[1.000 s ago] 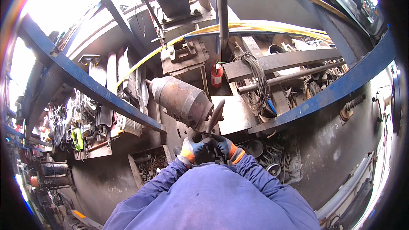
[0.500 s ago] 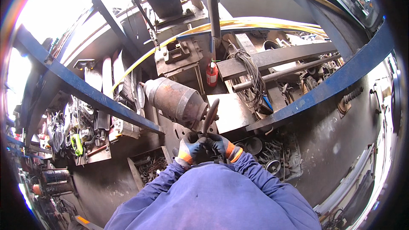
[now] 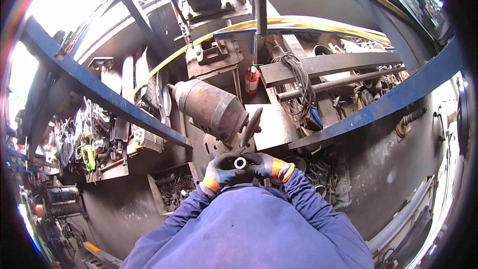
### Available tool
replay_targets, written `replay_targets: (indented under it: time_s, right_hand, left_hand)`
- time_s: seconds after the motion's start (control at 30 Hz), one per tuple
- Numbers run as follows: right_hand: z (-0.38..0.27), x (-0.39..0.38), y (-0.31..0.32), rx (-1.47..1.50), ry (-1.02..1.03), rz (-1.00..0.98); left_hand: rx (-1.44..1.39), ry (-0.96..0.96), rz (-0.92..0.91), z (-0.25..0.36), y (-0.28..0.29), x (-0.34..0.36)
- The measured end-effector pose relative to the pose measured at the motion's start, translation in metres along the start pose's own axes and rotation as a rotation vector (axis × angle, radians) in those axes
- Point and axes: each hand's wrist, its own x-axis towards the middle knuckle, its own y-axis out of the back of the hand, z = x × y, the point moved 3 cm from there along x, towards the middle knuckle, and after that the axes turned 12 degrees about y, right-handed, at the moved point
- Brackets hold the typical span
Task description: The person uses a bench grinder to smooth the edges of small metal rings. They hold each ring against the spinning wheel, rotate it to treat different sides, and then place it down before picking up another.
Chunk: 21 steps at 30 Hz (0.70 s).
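Observation:
Close in front of my chest, my left hand (image 3: 219, 170) and my right hand (image 3: 264, 165) meet in grey and dark gloves with orange cuffs. Their fingers are closed around a small metal ring (image 3: 240, 163), with its bright round face turned up and a dark hole in its middle. Whether it is a loose ring or the end of a short tube, I cannot tell. Just beyond the hands stands a dark curved rim (image 3: 252, 125), seen nearly edge-on. Left of that rim, a rusty metal cylinder (image 3: 206, 107) lies tilted.
Blue steel beams (image 3: 117, 103) slope down on both sides. A red fire extinguisher (image 3: 252, 80) stands beyond the cylinder. Coiled cable (image 3: 297, 89) hangs over a grey beam (image 3: 338, 66). Scrap-filled trays (image 3: 158, 195) lie low on either side, and a pale sheet (image 3: 271, 127) lies ahead.
The ring's bright round face has come into sight between my hands. My right hand has shifted slightly right. The whole view has shifted a little.

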Motion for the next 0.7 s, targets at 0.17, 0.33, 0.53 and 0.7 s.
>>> replay_targets:
  time_s: [0.17,0.33,0.53,0.7]
  right_hand:
    - [0.002,-0.004,-0.006,-0.005,-0.071,0.072]
    - [0.001,-0.005,-0.013,0.063,-0.023,0.097]
    - [0.022,-0.008,-0.024,0.183,0.015,0.17]
    - [0.048,-0.012,-0.041,0.702,0.052,0.319]
  left_hand:
    - [0.003,-0.059,-0.016,0.015,-0.005,-0.014]
    - [0.069,-0.105,-0.03,0.013,-0.002,-0.018]
    - [0.284,-0.059,0.163,0.021,-0.005,-0.018]
    - [0.11,0.13,0.14,0.016,-0.012,-0.002]
